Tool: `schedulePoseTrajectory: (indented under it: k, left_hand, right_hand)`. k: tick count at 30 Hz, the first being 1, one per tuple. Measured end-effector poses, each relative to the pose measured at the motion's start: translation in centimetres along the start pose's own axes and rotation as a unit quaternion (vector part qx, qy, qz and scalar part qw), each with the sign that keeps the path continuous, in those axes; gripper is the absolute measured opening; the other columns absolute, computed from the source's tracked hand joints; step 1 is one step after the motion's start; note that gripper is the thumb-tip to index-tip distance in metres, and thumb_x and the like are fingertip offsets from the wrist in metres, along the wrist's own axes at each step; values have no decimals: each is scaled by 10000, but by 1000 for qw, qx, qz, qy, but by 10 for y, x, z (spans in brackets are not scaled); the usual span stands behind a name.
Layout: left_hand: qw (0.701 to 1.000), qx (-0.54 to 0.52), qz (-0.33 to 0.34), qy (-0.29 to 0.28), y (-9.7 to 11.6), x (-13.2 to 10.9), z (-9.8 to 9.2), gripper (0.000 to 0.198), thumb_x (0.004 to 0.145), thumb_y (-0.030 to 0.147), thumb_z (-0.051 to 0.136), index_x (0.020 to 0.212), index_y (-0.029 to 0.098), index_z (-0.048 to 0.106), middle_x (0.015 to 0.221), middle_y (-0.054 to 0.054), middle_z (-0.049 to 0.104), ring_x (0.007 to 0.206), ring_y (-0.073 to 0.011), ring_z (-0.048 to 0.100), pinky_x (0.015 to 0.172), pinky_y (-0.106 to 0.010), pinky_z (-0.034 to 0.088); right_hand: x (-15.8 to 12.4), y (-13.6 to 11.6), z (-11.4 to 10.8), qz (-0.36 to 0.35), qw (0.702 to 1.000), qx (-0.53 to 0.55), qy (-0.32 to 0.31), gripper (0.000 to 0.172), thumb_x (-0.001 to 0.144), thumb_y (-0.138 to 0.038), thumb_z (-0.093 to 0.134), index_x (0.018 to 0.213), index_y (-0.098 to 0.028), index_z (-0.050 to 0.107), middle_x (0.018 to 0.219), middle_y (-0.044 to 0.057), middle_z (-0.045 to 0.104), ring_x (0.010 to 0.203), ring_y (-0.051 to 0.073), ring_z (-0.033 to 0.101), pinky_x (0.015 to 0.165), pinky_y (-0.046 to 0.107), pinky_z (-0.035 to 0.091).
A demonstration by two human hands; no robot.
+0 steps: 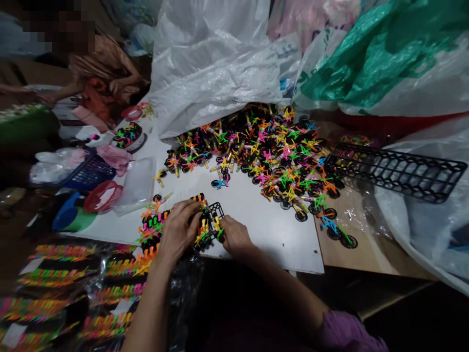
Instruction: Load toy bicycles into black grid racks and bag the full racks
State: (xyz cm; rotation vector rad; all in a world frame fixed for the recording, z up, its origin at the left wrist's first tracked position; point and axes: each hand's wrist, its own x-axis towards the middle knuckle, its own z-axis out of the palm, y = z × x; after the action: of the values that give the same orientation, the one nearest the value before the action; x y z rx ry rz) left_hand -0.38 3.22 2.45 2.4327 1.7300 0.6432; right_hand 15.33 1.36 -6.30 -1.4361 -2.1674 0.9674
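Note:
A black plastic rack (pixel 216 209) lies near the front edge of the white table, with small coloured toy bicycles (pixel 202 234) set in it. Over its left part rests my left hand (pixel 180 224), fingers bent and pressed onto the rack and its toys. At the rack's right end, my right hand (pixel 234 237) has its fingers closed round a yellow-and-green toy bicycle (pixel 219 227); the fingertips are partly hidden. More bicycles in a row (pixel 151 227) sit just left of my left hand. A lone blue-and-pink toy bicycle (pixel 220 183) lies beyond my hands.
A large heap of toy bicycles (pixel 271 156) spills from a white sack (pixel 216 63). On the right is another black rack (pixel 399 171). Packed rows of toys (pixel 54 278) lie at lower left. Baskets (pixel 104 195) stand at left, where another person (pixel 102 73) sits.

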Motion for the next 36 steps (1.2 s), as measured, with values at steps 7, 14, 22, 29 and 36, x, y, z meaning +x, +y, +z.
schedulePoseTrajectory:
  k: [7,14,22,29,36]
  left_hand:
    - [998,-2,47,-44,26,-45,3,292,844,365,521,1080,196,552,958,-57,644,902,-196,582,794,-325,470]
    - [999,20,-17,-20,29,-47,24,235,881,330,455,1050,231,584,912,-35,661,836,-189,586,740,-319,461]
    - [997,61,25,51,14,-61,44,246,892,184,388,968,209,621,885,-44,655,845,-191,577,794,-327,428]
    - [994,61,70,64,11,-73,42,227,888,165,401,909,213,622,826,-17,653,801,-166,569,766,-286,427]
    - [994,59,33,82,14,-54,15,254,912,269,377,964,201,616,894,-52,649,866,-192,577,807,-339,429]
  right_hand:
    - [3,-8,-11,-14,999,-48,-16,146,828,-160,427,907,-187,547,917,54,567,811,162,506,654,248,355]
    - [10,-4,-11,-97,993,-60,-35,135,863,-242,443,936,-184,540,906,53,555,775,156,497,670,247,357]
    - [26,0,-30,-132,981,-36,-134,109,798,-213,530,880,-162,581,812,13,572,703,119,512,616,210,359]
    - [114,-7,-86,-112,963,-245,-25,237,864,-146,401,1000,-142,594,1045,111,562,928,186,541,763,274,412]
    - [185,-5,-91,-107,920,-350,-141,301,869,-79,352,998,-67,623,1064,192,598,1047,247,544,878,345,414]
